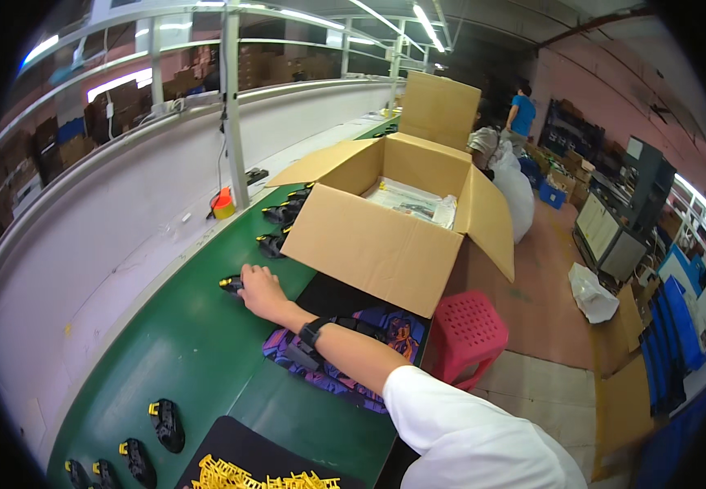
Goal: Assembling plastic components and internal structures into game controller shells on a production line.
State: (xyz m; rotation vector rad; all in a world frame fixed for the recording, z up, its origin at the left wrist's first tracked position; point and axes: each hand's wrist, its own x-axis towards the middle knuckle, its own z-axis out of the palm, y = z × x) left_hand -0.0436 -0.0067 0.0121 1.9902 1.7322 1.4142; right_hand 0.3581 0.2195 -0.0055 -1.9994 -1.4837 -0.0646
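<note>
The person's right hand (259, 291) closed over a small black-and-yellow part (231, 284) on the green belt (198, 350), at nine o'clock of the cardboard box (369, 244); the left hand was out of sight.

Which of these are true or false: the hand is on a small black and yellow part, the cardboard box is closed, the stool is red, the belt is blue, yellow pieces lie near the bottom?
1. The hand rests on a small black and yellow part. True.
2. The cardboard box is closed. False: its flaps stand open.
3. The stool is red. True.
4. The belt is blue. False: it is green.
5. Yellow pieces lie piled at the bottom edge. True.
</note>
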